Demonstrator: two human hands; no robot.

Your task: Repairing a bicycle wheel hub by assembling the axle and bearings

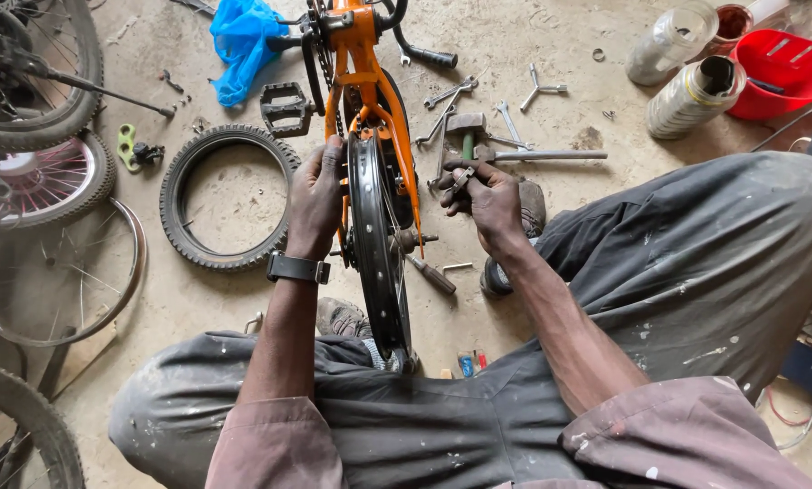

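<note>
Both hands work at a small bicycle standing upside down between the person's knees. Left hand (315, 201), with a black watch (297, 268) at the wrist, is clenched over the rim of the bare black wheel (376, 244), gripping it on its left side. Right hand (484, 201) is just right of the wheel, fingers pinched around a small metal tool (461, 179), probably a spoke key or small spanner; it is too small to tell which. The wheel sits in the orange frame (361, 54), which runs away to the far side.

A screwdriver (431, 273) lies on the concrete floor (515, 54) near the axle. Farther off, right of the frame, lie a hammer (468, 129) and loose spanners (506, 136). Left of the frame lie a loose tyre (229, 197) and a black pedal (285, 107); a red tub (782, 72) stands far right.

With only one hand steadying it, the wheel could spin or the frame tip sideways if that grip loosens. The small tool, held only by fingertips, could slip and fall among the spokes. Scattered tools close to the feet could also be kicked or knelt on.
</note>
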